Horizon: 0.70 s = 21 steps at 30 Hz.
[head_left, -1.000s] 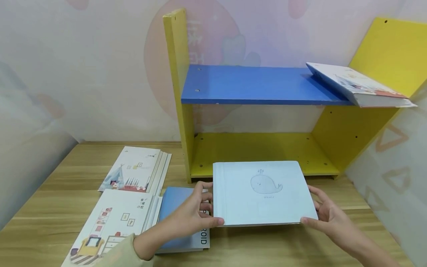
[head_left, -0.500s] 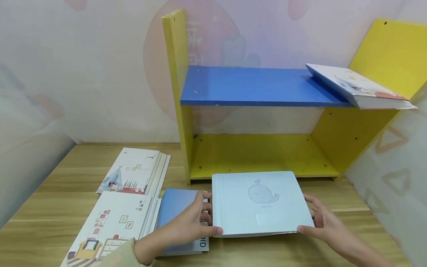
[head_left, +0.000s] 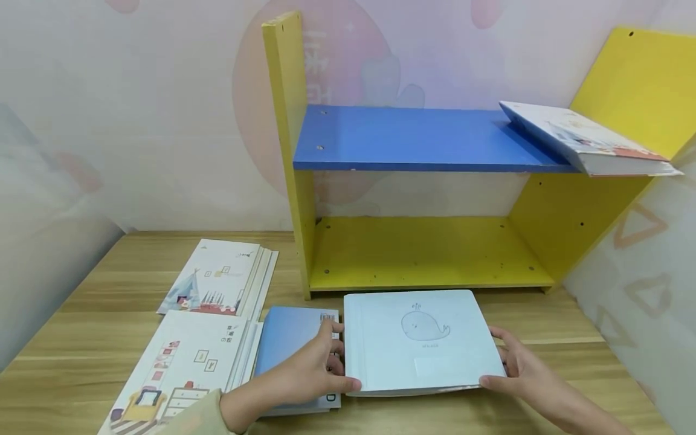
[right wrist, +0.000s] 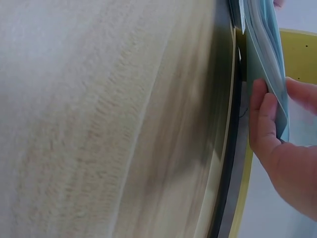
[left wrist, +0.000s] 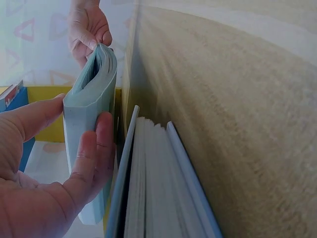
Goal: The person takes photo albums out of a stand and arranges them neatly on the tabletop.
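A pale blue-white book (head_left: 424, 344) with a whale drawing on its cover lies between both hands, cover up, in the head view. My left hand (head_left: 312, 368) grips its left edge, thumb at the front corner and fingers at the spine side. On the opposite edge, my right hand (head_left: 524, 374) pinches it between thumb and fingers. The left wrist view shows the book's spine (left wrist: 81, 119) between thumb and fingers, its pages slightly parted. In the right wrist view the fingers support the book (right wrist: 267, 64) from below. A blue book (head_left: 288, 338) lies partly behind the left hand.
A yellow shelf unit (head_left: 413, 251) with a blue shelf (head_left: 408, 139) stands behind the book. Another book (head_left: 587, 136) leans at the shelf's right end, overhanging its edge. Two stacks of white illustrated books, one nearer (head_left: 190, 356) and one farther (head_left: 217, 278), lie at left on the wooden table (head_left: 98, 314).
Both hands have brought the whale book down and toward the person, away from the shelf unit, shifting it slightly left. The grip on it stays the same.
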Each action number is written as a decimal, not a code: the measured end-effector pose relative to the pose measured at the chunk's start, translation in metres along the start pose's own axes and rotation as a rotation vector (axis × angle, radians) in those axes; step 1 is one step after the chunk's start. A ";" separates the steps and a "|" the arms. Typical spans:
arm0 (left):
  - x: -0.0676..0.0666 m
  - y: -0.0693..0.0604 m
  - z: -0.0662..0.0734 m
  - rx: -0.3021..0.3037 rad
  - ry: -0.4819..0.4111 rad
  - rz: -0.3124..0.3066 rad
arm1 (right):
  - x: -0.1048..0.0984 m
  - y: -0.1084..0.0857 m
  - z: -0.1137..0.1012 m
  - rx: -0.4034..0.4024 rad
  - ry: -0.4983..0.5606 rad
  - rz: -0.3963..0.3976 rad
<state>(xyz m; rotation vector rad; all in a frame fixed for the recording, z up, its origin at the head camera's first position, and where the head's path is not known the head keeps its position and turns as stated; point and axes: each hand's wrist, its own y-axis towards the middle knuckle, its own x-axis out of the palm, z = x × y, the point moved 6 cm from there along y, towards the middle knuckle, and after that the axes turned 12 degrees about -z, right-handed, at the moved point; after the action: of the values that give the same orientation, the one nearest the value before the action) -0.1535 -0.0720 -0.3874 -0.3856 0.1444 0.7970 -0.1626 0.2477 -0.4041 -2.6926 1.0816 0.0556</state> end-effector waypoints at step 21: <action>0.002 0.000 -0.013 -0.076 0.007 -0.037 | 0.004 0.004 0.011 0.160 -0.001 0.032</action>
<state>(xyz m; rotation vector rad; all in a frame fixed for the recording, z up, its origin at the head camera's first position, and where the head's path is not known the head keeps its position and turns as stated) -0.1519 -0.0760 -0.3996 -0.4614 0.1133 0.7666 -0.1621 0.2450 -0.4163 -2.5336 1.0810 -0.0235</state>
